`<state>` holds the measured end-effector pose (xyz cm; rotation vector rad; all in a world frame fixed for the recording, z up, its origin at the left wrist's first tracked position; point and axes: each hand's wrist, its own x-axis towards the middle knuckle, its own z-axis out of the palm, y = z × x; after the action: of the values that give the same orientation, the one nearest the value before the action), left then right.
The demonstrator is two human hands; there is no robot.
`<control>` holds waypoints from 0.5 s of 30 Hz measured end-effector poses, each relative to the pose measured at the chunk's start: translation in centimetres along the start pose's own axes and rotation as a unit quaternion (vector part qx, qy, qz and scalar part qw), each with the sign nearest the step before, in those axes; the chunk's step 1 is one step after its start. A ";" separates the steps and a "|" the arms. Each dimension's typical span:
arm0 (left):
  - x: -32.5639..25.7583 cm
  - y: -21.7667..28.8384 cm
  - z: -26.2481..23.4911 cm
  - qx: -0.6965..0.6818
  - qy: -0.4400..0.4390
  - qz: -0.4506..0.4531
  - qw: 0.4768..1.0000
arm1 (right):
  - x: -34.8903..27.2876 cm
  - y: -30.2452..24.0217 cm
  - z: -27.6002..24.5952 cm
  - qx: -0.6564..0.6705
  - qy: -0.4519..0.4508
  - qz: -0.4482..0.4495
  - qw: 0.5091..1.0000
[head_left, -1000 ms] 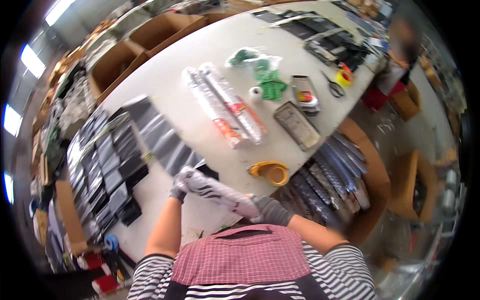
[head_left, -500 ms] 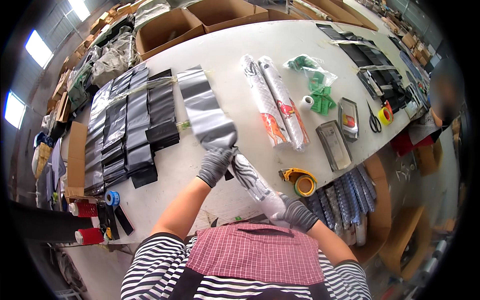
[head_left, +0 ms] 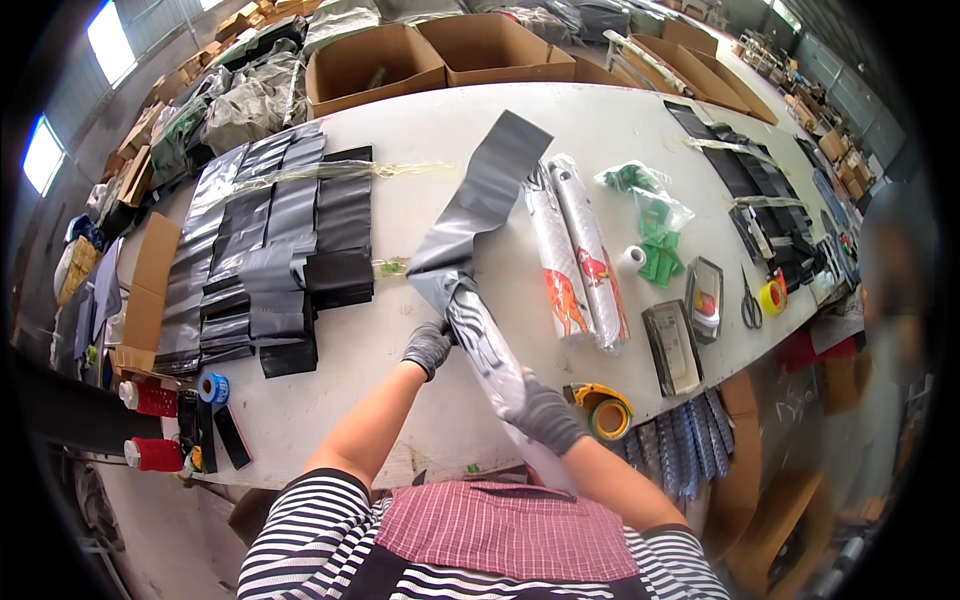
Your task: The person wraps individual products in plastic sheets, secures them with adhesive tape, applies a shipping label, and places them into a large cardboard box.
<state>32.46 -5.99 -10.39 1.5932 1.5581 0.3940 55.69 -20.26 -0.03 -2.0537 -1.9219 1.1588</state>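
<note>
The wrapped roll (head_left: 487, 352) slants across the near edge of the tabletop (head_left: 335, 415), its near end low by the apron (head_left: 505, 520) and its far end at the near end of a grey sleeve (head_left: 480, 195). Whether that end sits inside the sleeve or only under its edge, I cannot tell.

The right hand (head_left: 548, 415) is closed around the roll's near half. The left hand (head_left: 428, 350) is beside the far half, fingers bent toward the roll's left side; whether they grip anything is unclear.

The roll looks fairly stiff along its length and probably light to moderate in weight, with a glossy skin likely to slip under a loose grasp. A full wrap around the near half should suit it, while hard squeezing might crease the film. The sleeve looks thin, limp and slick, bending freely where it spreads to the far side, left of two printed rolls (head_left: 590, 250). It seems best pinched at its near edge, since pulling on one corner could stretch or tear it.
</note>
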 end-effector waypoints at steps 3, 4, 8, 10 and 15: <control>2.3 -2.4 -1.9 0.011 0.049 0.004 0.999 | 5.0 -3.9 3.1 -0.026 0.059 -0.030 0.997; 2.7 -2.5 -2.7 0.005 0.067 -0.003 0.998 | 6.3 -5.0 3.9 -0.021 0.048 -0.023 0.998; 3.7 -2.9 -3.6 -0.059 0.027 -0.016 0.998 | 16.1 -2.2 6.4 0.033 0.088 -0.013 0.995; 3.4 -4.0 -4.3 -0.027 0.063 -0.020 0.997 | 18.5 -5.0 5.5 0.118 0.173 -0.038 0.977; 3.7 -3.1 -4.5 -0.059 0.038 -0.036 0.997 | 22.9 -4.2 3.4 0.011 0.187 -0.102 0.977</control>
<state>27.75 -1.44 -11.27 1.4424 1.6141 0.5039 48.35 -0.47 -10.38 -1.8471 -1.8634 0.6870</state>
